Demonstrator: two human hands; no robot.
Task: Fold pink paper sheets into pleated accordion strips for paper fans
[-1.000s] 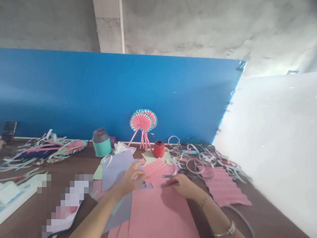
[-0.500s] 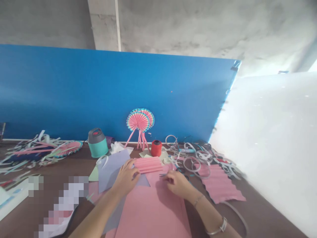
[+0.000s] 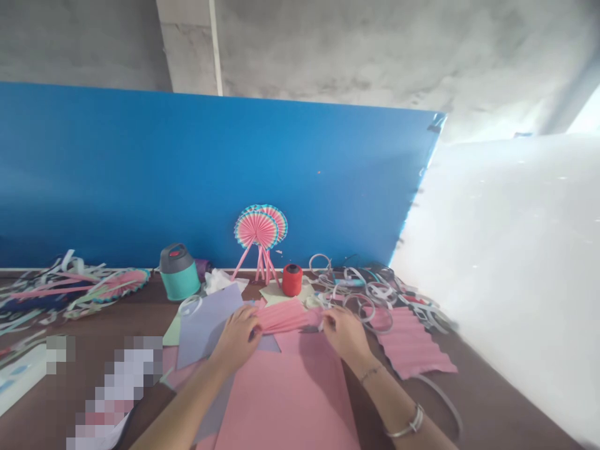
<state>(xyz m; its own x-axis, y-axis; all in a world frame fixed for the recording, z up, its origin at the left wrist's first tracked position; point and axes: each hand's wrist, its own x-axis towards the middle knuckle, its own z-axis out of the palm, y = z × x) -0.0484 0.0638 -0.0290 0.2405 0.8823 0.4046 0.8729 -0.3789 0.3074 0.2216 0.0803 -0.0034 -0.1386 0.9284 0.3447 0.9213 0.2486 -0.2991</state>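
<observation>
A strip of pleated pink paper (image 3: 284,317) lies between my two hands, above flat pink sheets (image 3: 290,394). My left hand (image 3: 238,334) is closed on its left end, thumb in front and fingers behind. Close to the strip's right end, my right hand (image 3: 345,334) has its fingers pinched together. A small pale bit shows at those fingertips, too unclear to name. Under and beside my left hand is a lilac sheet (image 3: 206,331). Just behind the strip stands a red spool of thread (image 3: 292,280).
Pink round paper fans (image 3: 257,230) stand against the blue partition (image 3: 117,169). A teal, grey-topped container (image 3: 180,275) is to their left. Coiled white strips (image 3: 375,294) and another pleated pink sheet (image 3: 412,344) lie right. More paper strips (image 3: 70,281) are heaped at far left.
My right hand has moved slightly right and up, away from the strip's middle; the dark tip at its fingers no longer shows clearly. The strip is now tilted, its right side higher.
</observation>
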